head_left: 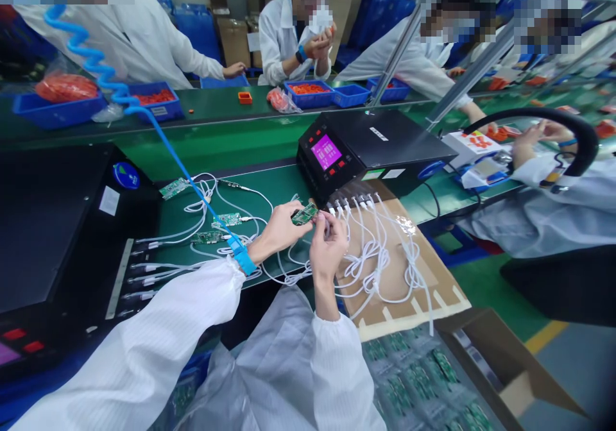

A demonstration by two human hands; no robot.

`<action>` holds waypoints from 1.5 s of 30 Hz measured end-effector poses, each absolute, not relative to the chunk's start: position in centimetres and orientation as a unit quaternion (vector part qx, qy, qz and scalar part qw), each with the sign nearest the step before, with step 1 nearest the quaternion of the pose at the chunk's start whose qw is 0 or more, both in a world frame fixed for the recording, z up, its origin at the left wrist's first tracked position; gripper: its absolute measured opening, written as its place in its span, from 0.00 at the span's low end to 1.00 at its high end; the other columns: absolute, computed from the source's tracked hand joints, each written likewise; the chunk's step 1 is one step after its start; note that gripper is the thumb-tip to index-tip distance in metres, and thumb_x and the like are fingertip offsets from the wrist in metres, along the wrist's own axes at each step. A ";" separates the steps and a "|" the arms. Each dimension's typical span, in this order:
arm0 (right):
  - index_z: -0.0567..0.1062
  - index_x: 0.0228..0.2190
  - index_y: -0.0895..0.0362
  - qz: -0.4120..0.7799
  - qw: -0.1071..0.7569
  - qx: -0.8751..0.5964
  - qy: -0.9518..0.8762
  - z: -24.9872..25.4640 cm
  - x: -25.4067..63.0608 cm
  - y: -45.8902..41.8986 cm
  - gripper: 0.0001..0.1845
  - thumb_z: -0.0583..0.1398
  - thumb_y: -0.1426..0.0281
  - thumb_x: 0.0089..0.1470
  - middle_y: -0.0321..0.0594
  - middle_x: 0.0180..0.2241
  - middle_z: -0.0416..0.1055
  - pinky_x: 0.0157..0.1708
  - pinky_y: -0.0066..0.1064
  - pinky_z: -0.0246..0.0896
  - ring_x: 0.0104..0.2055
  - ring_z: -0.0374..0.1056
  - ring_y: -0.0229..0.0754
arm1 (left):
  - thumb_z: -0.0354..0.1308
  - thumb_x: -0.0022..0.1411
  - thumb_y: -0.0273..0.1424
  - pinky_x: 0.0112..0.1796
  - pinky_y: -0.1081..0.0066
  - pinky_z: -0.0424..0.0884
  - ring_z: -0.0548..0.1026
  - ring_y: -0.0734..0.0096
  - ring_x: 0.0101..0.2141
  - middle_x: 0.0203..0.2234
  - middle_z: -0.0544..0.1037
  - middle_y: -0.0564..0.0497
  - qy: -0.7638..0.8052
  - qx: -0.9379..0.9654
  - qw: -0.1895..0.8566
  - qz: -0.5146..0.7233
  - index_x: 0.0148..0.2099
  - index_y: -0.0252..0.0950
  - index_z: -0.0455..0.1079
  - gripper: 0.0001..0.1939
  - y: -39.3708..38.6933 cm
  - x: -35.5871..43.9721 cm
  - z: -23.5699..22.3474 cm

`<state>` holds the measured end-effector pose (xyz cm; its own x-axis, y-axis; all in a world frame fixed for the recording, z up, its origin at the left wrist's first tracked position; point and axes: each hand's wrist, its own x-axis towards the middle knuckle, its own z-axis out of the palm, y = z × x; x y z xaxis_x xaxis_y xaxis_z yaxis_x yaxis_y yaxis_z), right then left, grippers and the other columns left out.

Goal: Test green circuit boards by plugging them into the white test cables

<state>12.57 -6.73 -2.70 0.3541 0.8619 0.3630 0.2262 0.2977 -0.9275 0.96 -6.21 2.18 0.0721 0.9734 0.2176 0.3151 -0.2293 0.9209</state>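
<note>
My left hand (pixel 278 231) is closed on a small green circuit board (pixel 305 213), gripping it by its left end above the bench. Against the board's right end, the fingers of my right hand (pixel 329 246) pinch what looks like the plug of a white cable; the fingertips hide most of it. A blue wrist strap (pixel 242 255) with a coiled blue cord circles my left wrist. More green boards (pixel 226 220) lie to the left of my hands, joined to white cables. Just right of my right hand, several white cables (pixel 370 258) run from a black tester's front.
The black tester (pixel 380 142) with a lit pink screen stands ahead; another black box (pixel 72 226) is at left. Cardboard (pixel 433 283) lies at right, above trays of boards (pixel 418 380). Co-workers sit across the belt behind blue bins (pixel 308 99) of orange parts.
</note>
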 end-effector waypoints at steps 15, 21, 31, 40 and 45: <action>0.75 0.40 0.59 0.276 0.628 -0.554 -0.472 -2.7 12.2 -6.6 0.21 0.56 0.54 0.66 0.46 0.40 0.75 0.47 0.37 0.73 0.42 0.75 0.43 | 0.60 0.58 0.25 0.34 0.71 0.63 0.68 0.71 0.32 0.27 0.69 0.54 0.493 0.663 0.333 0.454 0.27 0.36 0.67 0.08 -5.7 1.1 2.1; 0.76 0.40 0.60 0.316 0.646 -0.542 -0.435 -3.0 11.9 -6.3 0.22 0.58 0.53 0.63 0.48 0.39 0.76 0.47 0.38 0.73 0.42 0.76 0.45 | 0.60 0.57 0.26 0.33 0.71 0.62 0.68 0.72 0.31 0.26 0.69 0.54 0.486 0.666 0.335 0.456 0.26 0.36 0.66 0.08 -5.3 1.2 1.7; 0.77 0.50 0.64 0.295 0.578 -0.542 -0.534 -3.3 13.2 -5.9 0.24 0.56 0.57 0.66 0.55 0.49 0.75 0.51 0.40 0.72 0.47 0.75 0.47 | 0.64 0.57 0.29 0.26 0.73 0.64 0.72 0.72 0.21 0.18 0.74 0.55 0.584 0.606 0.391 0.373 0.29 0.35 0.72 0.06 -2.1 -0.6 1.0; 0.83 0.43 0.61 0.090 0.317 -0.581 -0.745 -3.3 18.2 -10.2 0.24 0.49 0.83 0.60 0.53 0.41 0.78 0.59 0.50 0.62 0.58 0.60 0.58 | 0.67 0.58 0.29 0.35 0.69 0.67 0.79 0.62 0.32 0.25 0.80 0.50 0.657 0.644 0.275 0.280 0.35 0.34 0.77 0.04 -0.6 -0.3 0.3; 0.84 0.38 0.58 0.081 0.260 -0.579 -0.769 -2.8 18.7 -9.4 0.26 0.50 0.87 0.54 0.52 0.35 0.77 0.54 0.45 0.66 0.59 0.62 0.58 | 0.67 0.60 0.31 0.35 0.69 0.68 0.79 0.62 0.32 0.27 0.81 0.49 0.660 0.633 0.286 0.286 0.41 0.32 0.78 0.08 -0.8 -0.3 0.6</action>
